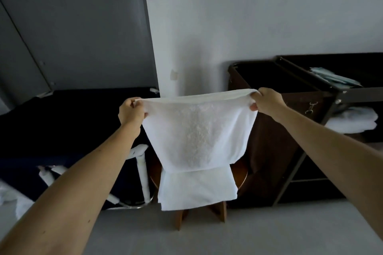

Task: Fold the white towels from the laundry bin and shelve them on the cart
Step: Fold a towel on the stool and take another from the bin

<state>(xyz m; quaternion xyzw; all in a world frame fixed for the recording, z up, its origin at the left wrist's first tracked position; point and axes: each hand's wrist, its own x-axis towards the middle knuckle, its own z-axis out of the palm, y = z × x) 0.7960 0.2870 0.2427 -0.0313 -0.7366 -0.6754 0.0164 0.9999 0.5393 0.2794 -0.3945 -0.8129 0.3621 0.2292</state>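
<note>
A white towel (198,136) hangs in the air in front of me, doubled over so that a shorter layer lies over a longer one. My left hand (130,113) grips its upper left corner and my right hand (266,100) grips its upper right corner, with the top edge stretched between them. The dark cart (339,93) stands to the right; folded white towels (354,121) lie on its middle shelf. The laundry bin (78,130), dark-lined on a white frame, is at the left.
A wooden stool (240,174) stands behind the hanging towel. A brown bag (269,122) hangs on the cart's left end. Pale green papers (333,78) lie on the cart's top tray. A white wall corner rises behind, with grey floor below.
</note>
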